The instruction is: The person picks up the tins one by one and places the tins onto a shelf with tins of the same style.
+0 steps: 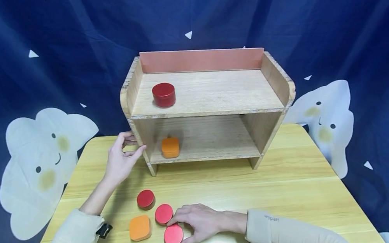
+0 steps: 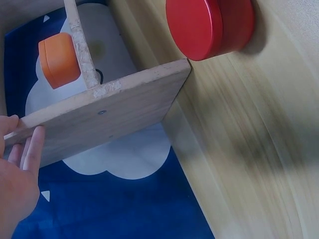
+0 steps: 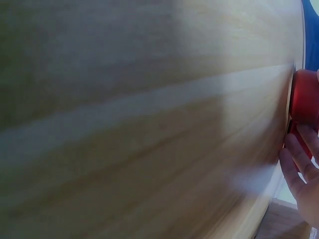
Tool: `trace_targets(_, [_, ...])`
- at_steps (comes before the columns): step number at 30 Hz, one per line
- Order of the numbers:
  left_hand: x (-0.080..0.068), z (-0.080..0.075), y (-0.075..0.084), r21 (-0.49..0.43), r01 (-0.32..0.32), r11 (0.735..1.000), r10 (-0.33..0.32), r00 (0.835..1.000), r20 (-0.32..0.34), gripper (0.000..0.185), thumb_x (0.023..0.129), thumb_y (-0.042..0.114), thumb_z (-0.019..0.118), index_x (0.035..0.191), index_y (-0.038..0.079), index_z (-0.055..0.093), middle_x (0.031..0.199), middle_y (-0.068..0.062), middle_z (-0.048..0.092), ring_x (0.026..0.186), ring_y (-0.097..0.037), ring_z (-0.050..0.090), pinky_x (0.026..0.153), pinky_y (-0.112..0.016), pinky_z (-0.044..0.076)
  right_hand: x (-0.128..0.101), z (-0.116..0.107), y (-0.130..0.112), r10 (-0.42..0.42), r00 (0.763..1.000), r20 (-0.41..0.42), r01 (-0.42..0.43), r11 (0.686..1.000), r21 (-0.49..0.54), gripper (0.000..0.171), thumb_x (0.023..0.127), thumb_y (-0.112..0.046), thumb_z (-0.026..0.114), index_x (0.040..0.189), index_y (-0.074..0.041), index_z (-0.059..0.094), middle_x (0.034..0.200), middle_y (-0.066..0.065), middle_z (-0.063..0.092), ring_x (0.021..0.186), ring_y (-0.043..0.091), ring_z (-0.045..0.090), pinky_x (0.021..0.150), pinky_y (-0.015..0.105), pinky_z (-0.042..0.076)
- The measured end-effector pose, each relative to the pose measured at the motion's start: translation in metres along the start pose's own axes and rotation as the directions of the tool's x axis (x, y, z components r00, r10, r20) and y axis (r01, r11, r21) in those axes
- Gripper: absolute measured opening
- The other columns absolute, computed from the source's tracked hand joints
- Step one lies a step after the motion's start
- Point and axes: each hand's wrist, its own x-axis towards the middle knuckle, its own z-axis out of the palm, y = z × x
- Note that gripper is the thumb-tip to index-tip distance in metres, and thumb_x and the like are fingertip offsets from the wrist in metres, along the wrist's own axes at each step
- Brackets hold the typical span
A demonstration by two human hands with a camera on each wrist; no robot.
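Observation:
My left hand (image 1: pixel 120 162) holds the left side panel of a small two-tier wooden shelf (image 1: pixel 196 139), thumb on the front edge and fingers along the outer face. In the left wrist view, the fingers lie against that panel (image 2: pixel 114 112). My right hand (image 1: pixel 202 224) has its thumb and fingers curved round the nearest round red tin (image 1: pixel 173 236), which stands on the table. The index fingertip reaches between it and a second red tin (image 1: pixel 164 214). In the right wrist view, the fingers overlap the red tins (image 3: pixel 305 97) at the right edge.
A third red tin (image 1: pixel 145 199) and a square orange tin (image 1: pixel 139 228) stand on the table (image 1: pixel 293 194) left of my right hand. On the shelf's top board is a dark red tin (image 1: pixel 164 95); a small orange tin (image 1: pixel 170 147) sits on its lower board. Behind hangs a blue curtain (image 1: pixel 102 36).

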Motion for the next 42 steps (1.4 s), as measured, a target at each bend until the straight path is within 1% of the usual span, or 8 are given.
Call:
trace_targets(9, [0.0,0.0,0.001,-0.003,0.001,1.0,-0.001,1.0,0.0,0.045,0.09,-0.003,0.08,0.128,-0.009,0.057,0.119,-0.027,0.07,0.098,0.012,0.061,0.077,-0.006,0.06,0.003,0.001,-0.001,-0.003,1.0,-0.001,0.003,1.0,-0.01,0.06,0.091,-0.061,0.076,0.14,-0.03,0.064,0.127,-0.017,0.069,0.116,-0.003,0.062,0.099,0.009,0.048])
trace_targets(12, [0.0,0.0,0.001,-0.003,0.001,1.0,-0.001,1.0,-0.001,0.045,0.09,-0.004,0.079,0.128,-0.009,0.057,0.119,-0.027,0.07,0.097,0.012,0.061,0.077,-0.006,0.06,0.001,0.001,0.0,-0.013,1.0,0.003,0.013,1.0,-0.009,0.058,0.091,-0.06,0.075,0.14,-0.029,0.064,0.127,-0.016,0.069,0.116,-0.003,0.062,0.1,0.009,0.048])
trace_targets(18, [-0.001,0.0,0.001,0.007,-0.004,1.0,0.004,1.0,-0.005,0.044,0.09,-0.004,0.079,0.127,-0.009,0.057,0.119,-0.027,0.071,0.097,0.012,0.061,0.076,-0.005,0.059,-0.006,-0.001,0.001,-0.012,1.0,-0.002,0.012,1.0,0.009,0.055,0.092,-0.057,0.075,0.138,-0.029,0.064,0.127,-0.015,0.069,0.117,-0.003,0.062,0.1,0.009,0.048])
trace_targets(26, [-0.001,0.0,0.002,0.008,-0.004,1.0,0.004,1.0,-0.004,0.045,0.09,-0.004,0.08,0.128,-0.009,0.057,0.118,-0.027,0.07,0.097,0.012,0.06,0.076,-0.005,0.059,-0.019,-0.005,0.005,-0.006,1.0,-0.024,0.006,1.0,-0.001,0.054,0.091,-0.057,0.075,0.137,-0.03,0.064,0.12,-0.018,0.069,0.111,-0.005,0.062,0.093,0.003,0.044])
trace_targets(29, [-0.001,0.0,0.002,0.016,-0.008,1.0,0.008,1.0,-0.006,0.045,0.09,-0.003,0.08,0.127,-0.009,0.056,0.118,-0.027,0.07,0.097,0.013,0.059,0.076,-0.005,0.059,-0.024,-0.009,0.006,-0.001,0.999,-0.037,0.002,1.0,0.017,0.054,0.09,-0.055,0.077,0.136,-0.029,0.064,0.118,-0.017,0.069,0.109,-0.004,0.062,0.09,0.003,0.043])
trace_targets(32, [-0.001,0.001,0.002,0.018,-0.009,1.0,0.009,1.0,-0.006,0.045,0.09,-0.003,0.08,0.127,-0.009,0.057,0.118,-0.027,0.07,0.097,0.013,0.059,0.076,-0.005,0.059,-0.028,-0.014,0.007,0.007,0.999,-0.052,-0.005,0.999,0.034,0.055,0.089,-0.052,0.079,0.136,-0.027,0.065,0.118,-0.016,0.07,0.108,-0.003,0.062,0.091,0.004,0.045])
trace_targets(37, [-0.001,0.001,0.001,0.007,-0.006,1.0,0.006,1.0,-0.005,0.045,0.09,-0.003,0.08,0.128,-0.008,0.057,0.119,-0.027,0.07,0.097,0.013,0.06,0.076,-0.005,0.059,-0.033,-0.026,0.009,0.023,0.996,-0.081,-0.02,0.999,0.042,0.056,0.088,-0.05,0.081,0.136,-0.025,0.065,0.12,-0.014,0.07,0.11,-0.003,0.062,0.095,0.01,0.05])
trace_targets(42, [-0.001,0.001,0.001,0.0,-0.008,1.0,0.008,1.0,-0.006,0.045,0.09,-0.003,0.08,0.128,-0.008,0.057,0.119,-0.027,0.07,0.097,0.012,0.06,0.076,-0.005,0.059,-0.036,-0.043,0.01,0.046,0.991,-0.128,-0.037,0.997,0.065,0.057,0.085,-0.045,0.086,0.134,-0.024,0.066,0.12,-0.013,0.072,0.109,-0.002,0.063,0.094,0.013,0.053])
